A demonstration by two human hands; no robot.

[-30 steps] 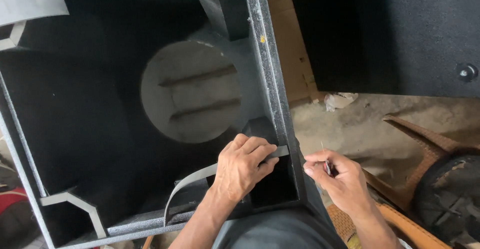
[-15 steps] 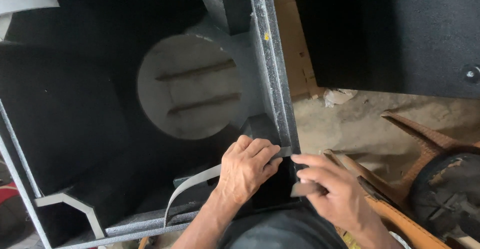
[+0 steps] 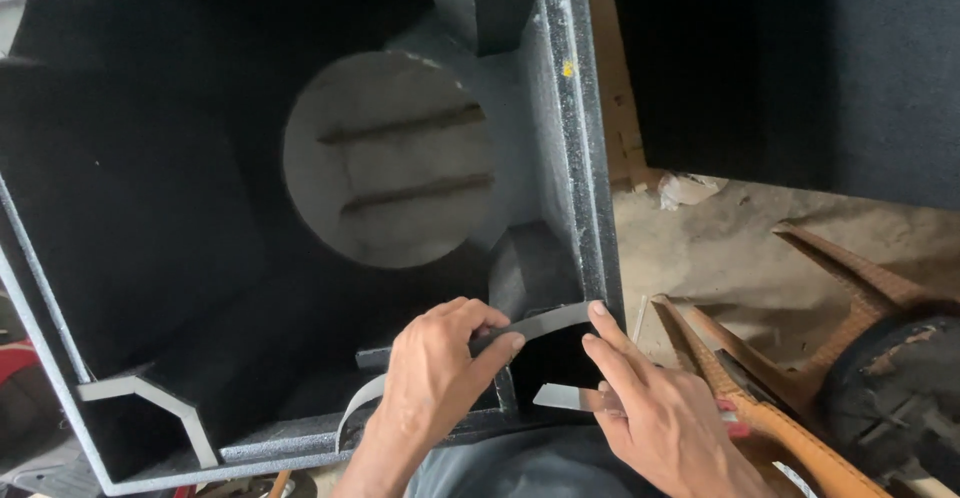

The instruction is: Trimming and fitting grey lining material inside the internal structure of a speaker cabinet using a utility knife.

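Observation:
I look down into a large black box [image 3: 575, 158] with a speckled rim and a round hole [image 3: 390, 158] in its far panel. My left hand [image 3: 435, 378] pinches a thin grey strip [image 3: 545, 323] that curves from the box's lower edge up to the right rim. My right hand [image 3: 655, 413] is just right of it. Its forefinger tip touches the strip's end at the rim. The thumb and other fingers grip a flat pale grey piece [image 3: 560, 396] shaped like a blade. What lies under my palms is hidden.
Orange wooden legs [image 3: 770, 408] and a round black object [image 3: 900, 388] lie on the concrete floor to the right. A dark carpeted panel [image 3: 800, 58] stands at the upper right, with a crumpled paper scrap [image 3: 690, 190] below it. A white bracket [image 3: 150, 398] sits in the box's lower left corner.
My right hand has moved left from beside the box to the strip's end at the rim. My left hand has kept its hold on the strip.

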